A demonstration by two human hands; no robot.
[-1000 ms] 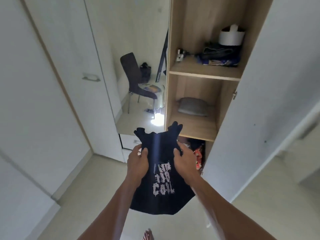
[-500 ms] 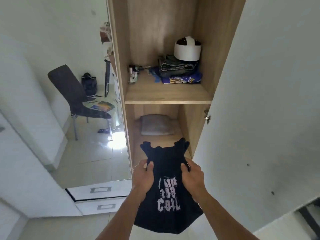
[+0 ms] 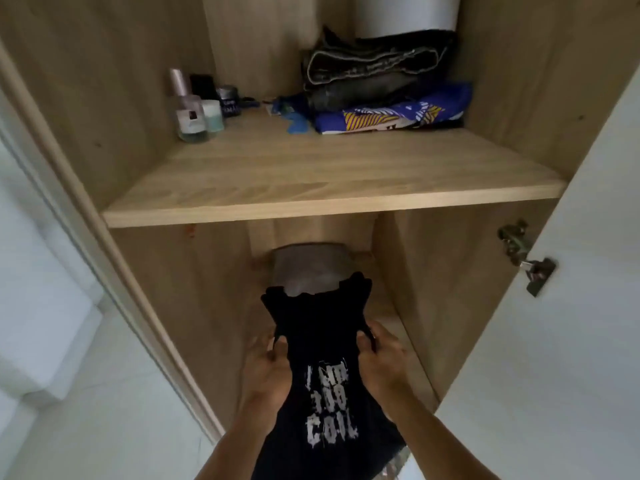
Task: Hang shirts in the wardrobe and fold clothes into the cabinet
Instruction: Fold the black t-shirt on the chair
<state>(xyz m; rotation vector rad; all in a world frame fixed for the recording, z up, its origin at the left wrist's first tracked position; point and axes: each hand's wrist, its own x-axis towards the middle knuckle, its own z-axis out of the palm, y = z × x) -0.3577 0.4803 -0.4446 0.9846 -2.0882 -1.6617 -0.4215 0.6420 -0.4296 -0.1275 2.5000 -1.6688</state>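
Both arms reach forward, left grip and right grip clenched.

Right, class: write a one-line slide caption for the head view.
Both hands, left hand and right hand, hold a black printed shirt before the open cabinet.

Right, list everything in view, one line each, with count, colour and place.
black shirt: one, black with white print, held in front of the lower compartment
grey folded cloth: one, grey, back of the lower compartment
dark folded clothes: a stack, dark grey, upper shelf right
blue patterned cloth: one, blue, yellow and white, under that stack
bottles and jars: several, clear, white and dark, upper shelf left
white object: one, white, atop the stack, cut off
shelf: one, light wood
door: one, white, open at right
hinge: one, metal, on the door
left hand: grip on shirt's left edge
right hand: grip on shirt's right edge
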